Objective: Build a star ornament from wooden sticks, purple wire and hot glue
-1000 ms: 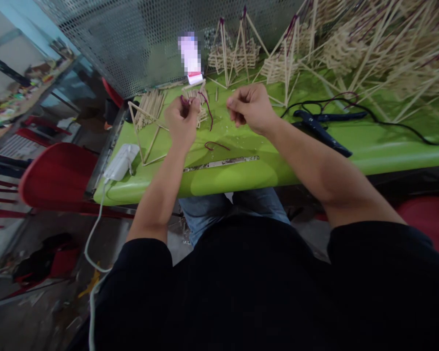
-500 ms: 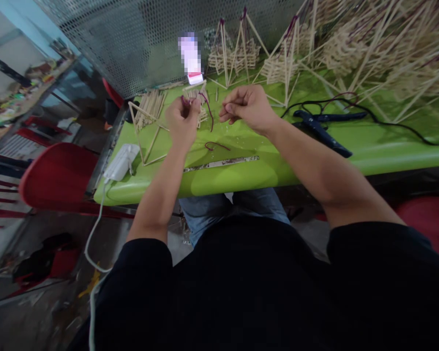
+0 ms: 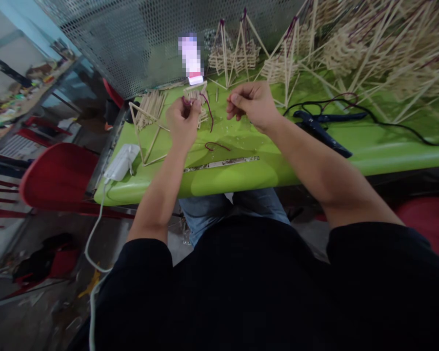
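My left hand is closed in a pinch on a dark red string, whose loose end hangs down to the right. Just behind those fingers sits a small stack of wooden sticks. To the right, apart from the string, my right hand holds its thumb and fingers together in the air; anything between them is too small to make out. A second piece of dark red string lies curled on the green table below the hands. Left of my left hand stands a triangular stick frame.
Loose sticks lie at the back left, near a lit phone. A black glue gun with its cord lies right of my forearm. Several stick structures crowd the back right. A white power adapter rests on the left edge.
My right hand has moved a little to the right, away from the left one, and its fingers have shifted slightly. My left hand and its string have stayed in place.
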Tool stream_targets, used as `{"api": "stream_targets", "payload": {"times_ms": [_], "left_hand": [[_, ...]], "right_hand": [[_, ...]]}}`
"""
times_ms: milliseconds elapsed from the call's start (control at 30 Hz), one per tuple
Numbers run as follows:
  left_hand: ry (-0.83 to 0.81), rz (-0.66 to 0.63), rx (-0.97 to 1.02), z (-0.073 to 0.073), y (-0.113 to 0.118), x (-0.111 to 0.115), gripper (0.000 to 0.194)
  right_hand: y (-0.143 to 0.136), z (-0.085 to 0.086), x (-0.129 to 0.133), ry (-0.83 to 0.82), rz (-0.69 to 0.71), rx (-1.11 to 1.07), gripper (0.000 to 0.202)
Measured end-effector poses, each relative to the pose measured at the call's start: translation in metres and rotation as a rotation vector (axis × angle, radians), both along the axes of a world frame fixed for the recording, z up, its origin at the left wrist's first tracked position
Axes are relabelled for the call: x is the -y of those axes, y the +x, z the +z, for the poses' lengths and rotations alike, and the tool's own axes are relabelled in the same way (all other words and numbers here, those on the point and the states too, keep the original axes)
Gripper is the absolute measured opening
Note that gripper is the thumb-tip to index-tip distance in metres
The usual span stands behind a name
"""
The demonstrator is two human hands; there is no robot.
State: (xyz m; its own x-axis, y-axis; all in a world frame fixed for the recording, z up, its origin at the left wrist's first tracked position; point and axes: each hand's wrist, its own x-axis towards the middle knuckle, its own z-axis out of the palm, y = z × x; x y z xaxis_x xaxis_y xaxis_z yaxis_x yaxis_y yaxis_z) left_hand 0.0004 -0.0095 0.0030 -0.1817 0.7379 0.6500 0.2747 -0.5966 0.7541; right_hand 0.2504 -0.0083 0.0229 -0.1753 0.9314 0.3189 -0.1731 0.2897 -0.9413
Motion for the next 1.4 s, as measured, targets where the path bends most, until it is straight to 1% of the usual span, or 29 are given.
{"api": "stream_targets", "payload": {"times_ms": [67, 100, 200, 267, 433, 500, 567, 633, 767, 867, 933, 967, 1000, 1033, 1100, 1133, 1167, 1200, 1233, 1267, 1300, 1333, 1367, 1400], "left_hand": [[-0.017, -0.008, 0.006, 0.0, 0.0, 0.0, 0.046], [-0.014, 0.009, 0.005, 0.0, 0.0, 0.0, 0.047], [0.012, 0.064, -0.012, 0.0, 0.0, -0.001, 0.052], [0.018, 0.066, -0.02, -0.002, -0.001, -0.003, 0.054], [0.037, 0.078, -0.103, -0.008, -0.006, -0.009, 0.059], [0.043, 0.098, -0.126, -0.01, -0.007, -0.01, 0.061], [0.043, 0.123, -0.134, -0.011, -0.008, -0.011, 0.061], [0.051, 0.133, -0.138, -0.012, -0.009, -0.012, 0.06], [0.091, 0.129, -0.159, -0.015, -0.011, -0.018, 0.056], [0.153, 0.122, -0.192, -0.016, -0.012, -0.022, 0.055], [0.191, 0.114, -0.194, -0.018, -0.013, -0.025, 0.058], [0.201, 0.116, -0.186, -0.019, -0.013, -0.026, 0.06], [0.205, 0.121, -0.174, -0.02, -0.013, -0.027, 0.061], [0.207, 0.128, -0.158, -0.021, -0.013, -0.029, 0.063], [0.207, 0.127, -0.134, -0.023, -0.013, -0.031, 0.063], [0.203, 0.116, -0.126, -0.024, -0.013, -0.032, 0.063], [0.197, 0.1, -0.121, -0.024, -0.013, -0.033, 0.062], [0.188, 0.084, -0.119, -0.025, -0.013, -0.033, 0.062], [0.176, 0.07, -0.12, -0.024, -0.013, -0.032, 0.061], [0.162, 0.061, -0.123, -0.023, -0.013, -0.03, 0.061], [0.149, 0.058, -0.127, -0.022, -0.012, -0.029, 0.06], [0.137, 0.059, -0.134, -0.02, -0.012, -0.027, 0.059], [0.126, 0.062, -0.14, -0.019, -0.012, -0.025, 0.059], [0.12, 0.065, -0.144, -0.018, -0.012, -0.024, 0.058]], "right_hand": [[0.0, -0.001, 0.0, -0.009, 0.006, -0.019, 0.035], [0.0, -0.001, 0.0, -0.018, 0.011, -0.03, 0.035], [-0.001, -0.002, 0.0, -0.046, 0.049, -0.045, 0.036], [-0.002, -0.003, -0.001, -0.052, 0.073, -0.039, 0.037], [-0.001, -0.006, -0.004, -0.045, 0.096, 0.042, 0.053], [0.002, -0.006, -0.005, -0.013, 0.091, 0.106, 0.06], [0.004, -0.007, -0.006, 0.026, 0.072, 0.155, 0.062], [0.005, -0.007, -0.007, 0.042, 0.063, 0.178, 0.059], [-0.001, -0.009, -0.009, 0.042, 0.063, 0.224, 0.044], [-0.003, -0.004, -0.007, 0.044, 0.062, 0.275, 0.038], [0.009, 0.008, -0.001, 0.048, 0.093, 0.239, 0.042], [0.021, 0.016, 0.002, 0.063, 0.114, 0.18, 0.049], [0.035, 0.024, 0.005, 0.104, 0.148, 0.071, 0.055], [0.051, 0.033, 0.007, 0.187, 0.143, -0.062, 0.056], [0.082, 0.045, 0.005, 0.33, 0.121, -0.207, 0.057], [0.094, 0.048, 0.002, 0.313, 0.087, -0.242, 0.052], [0.101, 0.049, -0.003, 0.241, 0.067, -0.263, 0.046], [0.102, 0.047, -0.01, 0.139, 0.076, -0.299, 0.038], [0.099, 0.043, -0.016, 0.016, 0.112, -0.359, 0.031], [0.093, 0.038, -0.023, -0.12, 0.116, -0.457, 0.026], [0.084, 0.032, -0.029, -0.261, 0.113, -0.494, 0.023], [0.075, 0.026, -0.034, -0.335, 0.097, -0.471, 0.019], [0.066, 0.021, -0.037, -0.343, 0.099, -0.441, 0.02], [0.059, 0.016, -0.039, -0.309, 0.116, -0.422, 0.023]]}}
